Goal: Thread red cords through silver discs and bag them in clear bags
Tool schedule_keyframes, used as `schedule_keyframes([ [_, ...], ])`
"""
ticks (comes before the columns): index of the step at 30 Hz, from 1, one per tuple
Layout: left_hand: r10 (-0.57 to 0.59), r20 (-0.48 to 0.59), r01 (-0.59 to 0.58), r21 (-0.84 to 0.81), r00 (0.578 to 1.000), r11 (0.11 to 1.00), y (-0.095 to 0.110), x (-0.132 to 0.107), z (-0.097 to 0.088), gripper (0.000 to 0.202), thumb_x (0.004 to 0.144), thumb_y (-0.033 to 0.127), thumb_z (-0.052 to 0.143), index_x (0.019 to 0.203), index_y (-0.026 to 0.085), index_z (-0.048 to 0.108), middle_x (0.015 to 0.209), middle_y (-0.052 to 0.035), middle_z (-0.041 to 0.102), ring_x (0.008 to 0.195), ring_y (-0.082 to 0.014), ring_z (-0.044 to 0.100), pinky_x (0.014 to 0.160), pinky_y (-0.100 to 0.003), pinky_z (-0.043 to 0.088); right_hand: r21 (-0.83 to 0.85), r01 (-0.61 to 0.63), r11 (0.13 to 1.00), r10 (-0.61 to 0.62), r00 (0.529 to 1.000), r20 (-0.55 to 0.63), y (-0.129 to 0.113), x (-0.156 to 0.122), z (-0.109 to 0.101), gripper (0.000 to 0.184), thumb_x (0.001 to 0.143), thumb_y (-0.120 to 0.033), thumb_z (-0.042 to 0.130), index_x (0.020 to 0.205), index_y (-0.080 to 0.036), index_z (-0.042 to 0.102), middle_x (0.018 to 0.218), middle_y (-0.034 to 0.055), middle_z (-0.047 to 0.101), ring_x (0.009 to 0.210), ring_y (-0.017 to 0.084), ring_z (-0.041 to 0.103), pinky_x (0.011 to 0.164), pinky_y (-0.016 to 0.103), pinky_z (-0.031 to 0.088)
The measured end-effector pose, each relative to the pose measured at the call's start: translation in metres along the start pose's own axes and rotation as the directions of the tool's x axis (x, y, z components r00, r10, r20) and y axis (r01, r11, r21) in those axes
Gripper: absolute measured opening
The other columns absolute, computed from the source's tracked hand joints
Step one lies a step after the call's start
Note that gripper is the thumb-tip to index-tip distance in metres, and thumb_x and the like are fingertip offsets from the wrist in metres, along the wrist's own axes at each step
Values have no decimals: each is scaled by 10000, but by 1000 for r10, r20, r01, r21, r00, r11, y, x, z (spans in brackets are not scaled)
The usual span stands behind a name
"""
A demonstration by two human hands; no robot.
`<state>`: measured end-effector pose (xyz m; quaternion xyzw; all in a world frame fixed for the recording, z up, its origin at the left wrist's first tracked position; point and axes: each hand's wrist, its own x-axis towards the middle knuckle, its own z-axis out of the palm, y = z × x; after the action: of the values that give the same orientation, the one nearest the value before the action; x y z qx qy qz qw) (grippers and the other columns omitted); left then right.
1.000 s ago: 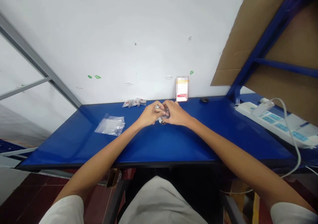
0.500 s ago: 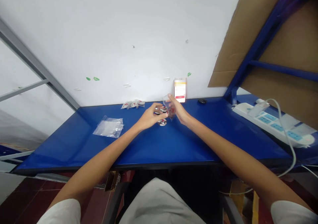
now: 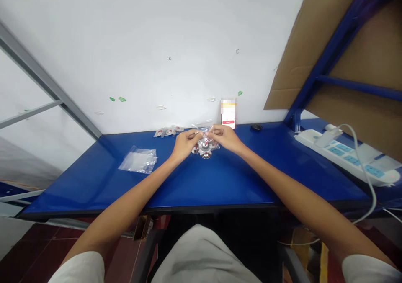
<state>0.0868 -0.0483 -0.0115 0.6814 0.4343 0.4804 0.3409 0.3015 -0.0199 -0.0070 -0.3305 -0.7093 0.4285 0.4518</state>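
Over the far middle of the blue table, my left hand and my right hand meet, both pinched on the top edge of a small clear plastic bag. A round silver piece with a red spot shows through the bag. More small silver and red pieces lie on the table right under my hands.
A pile of clear bags lies at the left. Several small packed bags sit by the wall. A small red and white card leans on the wall, with a black round object beside it. A white power strip with cable lies at right.
My right hand lifted the clear bag away from my left hand, then brought it back. Both hands now pinch the bag's top, with a silver piece inside.
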Motion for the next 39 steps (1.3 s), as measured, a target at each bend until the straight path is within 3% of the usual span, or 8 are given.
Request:
schedule_keyframes([
  [3, 37, -11, -38, -81, 999, 996, 2, 1, 0, 406, 949, 499, 737, 1166, 164, 814, 947, -76, 810, 782, -219, 728, 625, -284, 580, 52, -20, 998, 20, 1000, 3, 1, 1, 0, 404, 826, -599, 826, 821, -206, 730, 680, 16, 721, 595, 196, 683, 534, 296, 555],
  [7, 107, -55, -113, -119, 993, 986, 3, 2, -3, 408, 965, 455, 733, 1275, 198, 800, 823, -48, 786, 642, -169, 653, 569, -265, 531, 98, -65, 993, 72, 995, -72, 2, 3, 0, 414, 794, -594, 842, 847, -187, 784, 652, 30, 727, 504, 187, 644, 485, 313, 560],
  [10, 149, -100, -163, -151, 984, 975, 4, 3, -7, 311, 963, 398, 714, 1170, 205, 844, 887, -55, 802, 696, -176, 664, 599, -272, 547, 58, -13, 998, 20, 991, -130, 1, 2, 2, 387, 849, -546, 791, 1008, -196, 838, 678, 31, 748, 545, 187, 662, 517, 303, 569],
  [14, 108, -12, -107, -256, 994, 961, 5, 5, -12, 328, 965, 378, 630, 1022, 155, 864, 1049, -104, 817, 843, -219, 713, 645, -285, 587, 32, 61, 998, -57, 992, -116, -1, 0, 3, 377, 888, -510, 737, 1115, -230, 849, 897, 57, 825, 714, 213, 740, 592, 299, 600],
  [21, 24, 38, -17, -176, 999, 984, 2, 4, -7, 461, 915, 460, 774, 1276, 175, 744, 1007, -88, 817, 877, -222, 752, 706, -281, 606, 42, 6, 999, 0, 989, -145, 5, 2, 2, 460, 863, -614, 771, 1018, -188, 849, 839, 75, 812, 663, 224, 736, 574, 315, 603],
  [26, 32, 84, -13, -215, 996, 976, 1, 6, -7, 467, 945, 545, 735, 1217, 166, 750, 1077, -108, 792, 868, -218, 748, 689, -299, 631, 123, -38, 992, 58, 985, -162, 3, 1, 2, 429, 818, -623, 818, 871, -197, 796, 787, 67, 796, 643, 245, 747, 598, 368, 647],
  [33, 62, -58, -69, -123, 996, 990, 4, 5, -7, 367, 948, 458, 738, 1175, 175, 796, 817, -41, 764, 598, -156, 659, 568, -278, 578, 122, -49, 991, 64, 990, -123, -1, -2, 6, 436, 838, -577, 805, 1097, -226, 789, 772, 41, 788, 625, 225, 748, 611, 359, 651],
  [39, 141, 13, -134, -224, 990, 965, 7, 5, -16, 320, 983, 409, 657, 1034, 160, 851, 1032, -90, 811, 696, -174, 692, 647, -312, 598, 225, -9, 974, 28, 996, -81, -9, -6, 4, 275, 913, -478, 735, 1021, -231, 787, 870, 60, 811, 692, 229, 766, 654, 350, 639],
])
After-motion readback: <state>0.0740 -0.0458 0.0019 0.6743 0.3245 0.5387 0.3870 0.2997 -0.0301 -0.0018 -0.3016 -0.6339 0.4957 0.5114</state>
